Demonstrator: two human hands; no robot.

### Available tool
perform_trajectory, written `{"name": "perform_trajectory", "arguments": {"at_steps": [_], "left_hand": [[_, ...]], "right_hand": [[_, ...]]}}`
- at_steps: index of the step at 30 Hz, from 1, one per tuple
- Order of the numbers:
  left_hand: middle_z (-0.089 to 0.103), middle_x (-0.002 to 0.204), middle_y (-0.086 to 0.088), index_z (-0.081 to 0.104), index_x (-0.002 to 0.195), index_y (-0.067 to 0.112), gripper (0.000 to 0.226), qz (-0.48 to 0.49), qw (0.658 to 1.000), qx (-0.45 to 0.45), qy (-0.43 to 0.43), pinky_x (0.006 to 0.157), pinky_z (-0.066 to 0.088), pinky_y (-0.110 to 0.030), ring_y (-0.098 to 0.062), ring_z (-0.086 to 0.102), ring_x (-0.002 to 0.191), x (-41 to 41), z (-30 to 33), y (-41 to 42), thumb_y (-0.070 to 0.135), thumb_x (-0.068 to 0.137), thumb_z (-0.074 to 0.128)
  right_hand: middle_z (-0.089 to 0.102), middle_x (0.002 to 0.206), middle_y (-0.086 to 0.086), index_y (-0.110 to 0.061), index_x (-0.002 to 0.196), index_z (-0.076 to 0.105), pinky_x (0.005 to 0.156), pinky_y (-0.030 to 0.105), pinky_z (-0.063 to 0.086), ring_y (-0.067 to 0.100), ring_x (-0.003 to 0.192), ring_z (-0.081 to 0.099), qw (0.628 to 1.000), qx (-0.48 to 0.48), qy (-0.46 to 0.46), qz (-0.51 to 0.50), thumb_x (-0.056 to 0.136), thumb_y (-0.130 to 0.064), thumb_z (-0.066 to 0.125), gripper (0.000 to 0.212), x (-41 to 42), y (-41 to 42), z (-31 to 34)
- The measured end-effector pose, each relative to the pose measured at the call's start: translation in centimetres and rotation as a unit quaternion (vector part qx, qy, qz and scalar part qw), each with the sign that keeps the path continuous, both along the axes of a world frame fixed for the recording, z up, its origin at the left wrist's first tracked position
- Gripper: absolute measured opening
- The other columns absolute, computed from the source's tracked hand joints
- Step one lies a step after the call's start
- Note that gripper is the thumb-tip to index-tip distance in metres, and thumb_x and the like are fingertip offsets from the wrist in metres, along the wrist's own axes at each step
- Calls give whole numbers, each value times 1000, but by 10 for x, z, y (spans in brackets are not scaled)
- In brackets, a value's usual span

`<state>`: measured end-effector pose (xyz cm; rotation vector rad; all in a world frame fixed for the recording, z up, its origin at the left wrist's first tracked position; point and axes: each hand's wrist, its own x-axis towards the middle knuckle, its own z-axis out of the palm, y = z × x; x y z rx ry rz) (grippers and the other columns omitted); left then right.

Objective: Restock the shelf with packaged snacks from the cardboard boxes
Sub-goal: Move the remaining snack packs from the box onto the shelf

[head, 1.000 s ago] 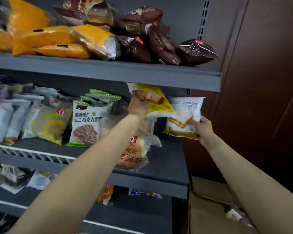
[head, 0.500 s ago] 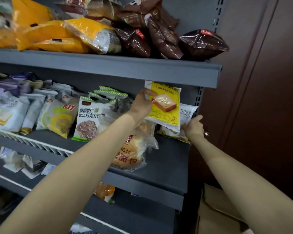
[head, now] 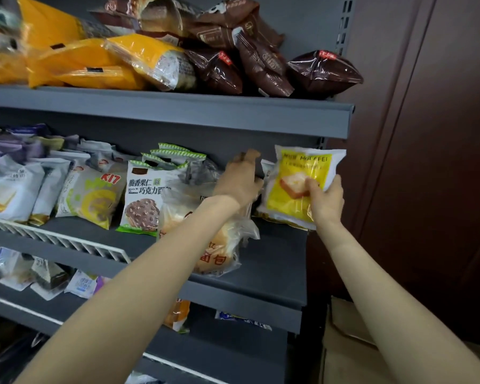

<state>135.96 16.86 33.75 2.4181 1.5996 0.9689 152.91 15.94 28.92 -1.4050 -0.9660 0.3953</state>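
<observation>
A yellow-and-white toast packet (head: 294, 200) stands upright at the right end of the grey middle shelf (head: 275, 261), in front of a white packet (head: 267, 167) that is mostly hidden. My right hand (head: 327, 203) grips the yellow packet at its lower right, thumb across the front. Just left of that packet is my left hand (head: 240, 180), with loosely curled fingers, motion-blurred and holding nothing I can see. A clear bread bag with red lettering (head: 219, 253) lies under my left forearm.
Green-topped chocolate bread packets (head: 143, 198), a K17 packet (head: 94, 198) and white packets fill the middle shelf's left. Orange bags (head: 94, 62) and brown bags (head: 261, 62) are piled on the top shelf. A cardboard box (head: 344, 345) sits at the lower right, beside a dark brown wall.
The yellow packet passed from my left hand to my right and moved right, in front of the white packet. My left hand let go and drew back to the left.
</observation>
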Motion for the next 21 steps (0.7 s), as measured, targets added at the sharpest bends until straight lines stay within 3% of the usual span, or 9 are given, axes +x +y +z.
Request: {"name": "perform_trajectory", "arguments": {"at_steps": [2, 4, 6, 8, 10, 13, 17, 19, 21], "left_hand": [[46, 137, -10, 37, 136, 22, 48, 47, 995, 18, 83, 103, 35, -43, -31, 40, 129, -7, -1, 1, 28, 91, 53], [48, 137, -7, 41, 133, 27, 45, 61, 990, -5, 130, 106, 29, -45, -29, 38, 131, -12, -2, 1, 37, 90, 51], [49, 137, -5, 46, 129, 29, 41, 53, 987, -33, 145, 107, 27, -46, -28, 38, 131, -16, -3, 2, 41, 90, 50], [48, 139, -3, 48, 128, 31, 39, 41, 985, -46, 162, 107, 27, -46, -27, 37, 132, -18, -3, 2, 43, 91, 49], [45, 143, 0, 46, 131, 32, 42, 29, 983, -54, 174, 108, 27, -46, -26, 37, 133, -18, -4, 2, 43, 91, 49], [43, 144, 3, 44, 133, 32, 44, 8, 984, -63, 169, 109, 31, -44, -24, 39, 133, -21, -5, 6, 44, 91, 49], [43, 144, 4, 43, 133, 34, 44, 1, 985, -63, 162, 107, 33, -43, -23, 39, 132, -26, -8, 11, 48, 92, 46], [45, 142, 4, 44, 132, 34, 43, -4, 986, -73, 148, 106, 35, -42, -23, 41, 131, -27, -10, 12, 49, 91, 45], [50, 137, 1, 46, 129, 29, 41, -3, 989, -72, 131, 103, 39, -41, -24, 46, 126, -31, -8, 11, 48, 92, 44]], "right_hand": [[61, 114, 18, -6, 123, 45, 81, 34, 39, 38, 109, 54, 993, -47, -104, -21, 90, -25, 55, 39, -1, -1, -5], [61, 112, 19, -3, 117, 47, 73, 29, 34, 37, 107, 55, 992, -46, -115, 30, 91, -17, 55, 31, -4, 8, -14], [58, 113, 21, 1, 115, 47, 77, 29, 36, 36, 109, 54, 991, -39, -112, 61, 90, -12, 56, 29, -8, 19, -27], [49, 124, 22, 3, 127, 41, 91, 37, 37, 37, 120, 46, 986, -56, -149, 58, 88, -19, 62, 49, -10, 30, -40], [35, 142, 18, -1, 146, 20, 106, 40, 29, 34, 134, 32, 953, -130, -273, -11, 85, -35, 67, 84, -12, 34, -49], [24, 152, 18, -12, 150, 0, 111, 40, 30, 31, 142, 23, 898, -83, -413, -129, 76, -36, 75, 108, -13, 34, -45], [35, 146, 12, -16, 146, 26, 108, 35, 29, 28, 137, 31, 810, -87, -578, -43, 88, -41, 58, 71, -18, 40, -32], [35, 144, 10, -13, 142, 34, 108, 33, 27, 27, 135, 30, 807, -121, -578, 10, 91, -39, 53, 61, -20, 37, -25], [27, 150, 11, -11, 145, 29, 113, 33, 23, 27, 141, 23, 834, -111, -540, 30, 91, -23, 56, 62, -23, 30, -15]]}}
